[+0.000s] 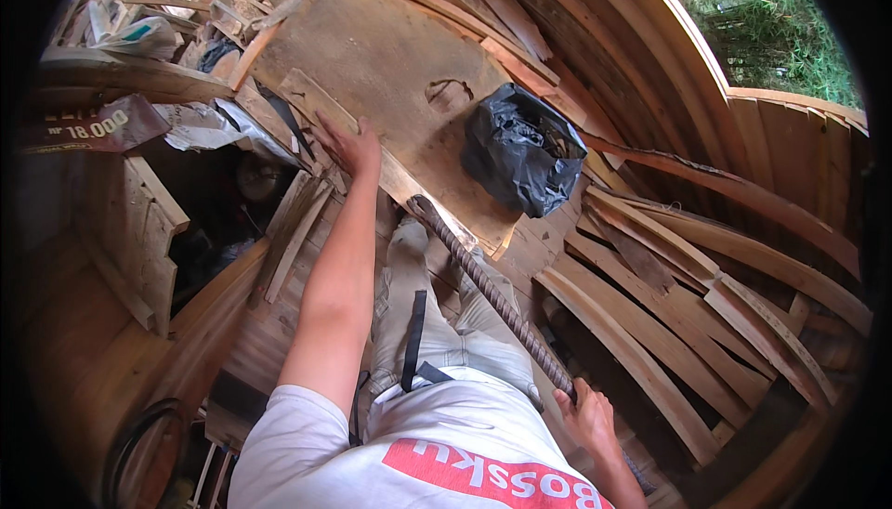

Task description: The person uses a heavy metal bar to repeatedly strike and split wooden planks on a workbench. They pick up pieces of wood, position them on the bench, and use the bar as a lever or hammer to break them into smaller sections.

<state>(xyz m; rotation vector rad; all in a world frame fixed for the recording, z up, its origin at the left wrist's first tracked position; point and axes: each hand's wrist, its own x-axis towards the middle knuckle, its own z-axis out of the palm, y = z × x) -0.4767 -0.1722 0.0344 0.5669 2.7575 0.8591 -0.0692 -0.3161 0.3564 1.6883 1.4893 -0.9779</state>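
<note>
My right hand is closed round a brown, spirally ribbed metal bar. The bar slants up and left across my lap, and its far end is at the edge of a narrow wooden plank. On that plank is my left hand, its arm stretched forward, with thumb and fingers gripping it. The plank lies along the near side of a wide wooden board, which has a dark hollow in it. A black plastic bag, its opening crumpled, rests at the board's right edge.
Curved planks lie stacked at the right. Wood scraps are heaped at the far left. Beside my left arm, a dark opening has a printed sheet over its rim. A window opening shows greenery.
</note>
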